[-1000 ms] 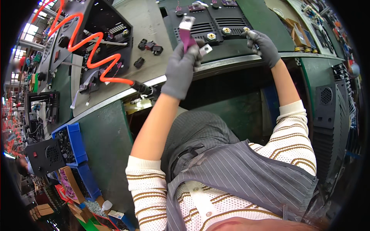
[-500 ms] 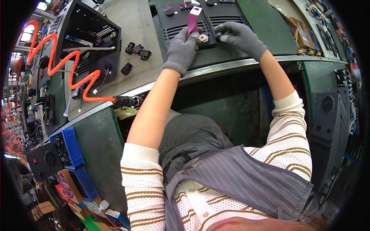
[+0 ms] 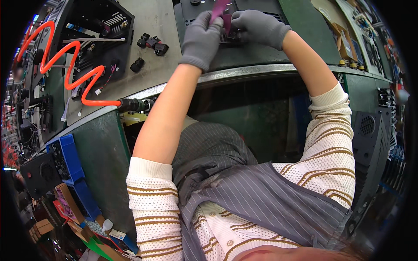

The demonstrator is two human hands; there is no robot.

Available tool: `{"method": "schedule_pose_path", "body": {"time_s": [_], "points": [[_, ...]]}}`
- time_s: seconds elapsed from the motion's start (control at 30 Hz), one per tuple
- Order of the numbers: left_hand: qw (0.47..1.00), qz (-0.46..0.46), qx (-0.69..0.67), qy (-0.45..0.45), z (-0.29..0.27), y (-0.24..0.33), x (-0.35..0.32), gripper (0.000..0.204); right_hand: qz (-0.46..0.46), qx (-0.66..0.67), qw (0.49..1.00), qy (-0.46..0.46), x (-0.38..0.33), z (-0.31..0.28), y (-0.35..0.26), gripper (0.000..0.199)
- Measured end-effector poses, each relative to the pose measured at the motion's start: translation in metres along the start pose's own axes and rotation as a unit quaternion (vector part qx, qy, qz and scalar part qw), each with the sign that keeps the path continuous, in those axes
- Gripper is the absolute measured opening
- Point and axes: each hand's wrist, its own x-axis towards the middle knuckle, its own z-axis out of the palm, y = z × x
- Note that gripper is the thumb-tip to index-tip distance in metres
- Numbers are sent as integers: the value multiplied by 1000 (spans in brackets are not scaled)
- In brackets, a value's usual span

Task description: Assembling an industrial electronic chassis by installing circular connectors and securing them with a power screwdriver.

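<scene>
My left hand (image 3: 201, 43), in a grey glove, is closed on a thin purple strip (image 3: 219, 8) that stands up past the fingers. Beside it my gloved right hand (image 3: 262, 29) has its fingers curled together close to the strip's lower end. What those fingertips hold is hidden. Both hands are over the front part of a black slotted panel (image 3: 188, 12) lying on the bench. The small metal piece between the hands is mostly covered.
Left on the bench stands an open black metal case (image 3: 100, 30), with an orange coiled hose (image 3: 72, 82) in front. Small black switch-like parts (image 3: 160, 49) lie between case and panel. The bench's metal edge (image 3: 248, 69) runs before me. Blue bins (image 3: 72, 156) stand lower left.
My right hand has come in closer to the left one, and its fingers have curled. The purple strip has tilted. The whole view has shifted, with the bench higher in the picture.
</scene>
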Motion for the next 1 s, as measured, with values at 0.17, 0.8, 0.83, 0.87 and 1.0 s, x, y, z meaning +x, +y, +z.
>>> {"method": "schedule_pose_path", "body": {"time_s": [0.17,0.8,0.83,0.87,1.0], "points": [[999,33,20,-1,-14,23,6,31,148,-91,981,-87,10,-26,-50,24],[984,74,149,57,-8,23,-3,33,153,79,984,38,-6,-16,-27,28],[984,73,150,57,-12,18,-7,33,197,8,980,20,-3,-23,-44,30],[984,60,141,87,-19,13,-12,34,240,-63,969,2,2,-26,-56,31],[992,15,59,107,-41,8,-36,39,220,-173,954,110,-1,-15,-43,35]]}}
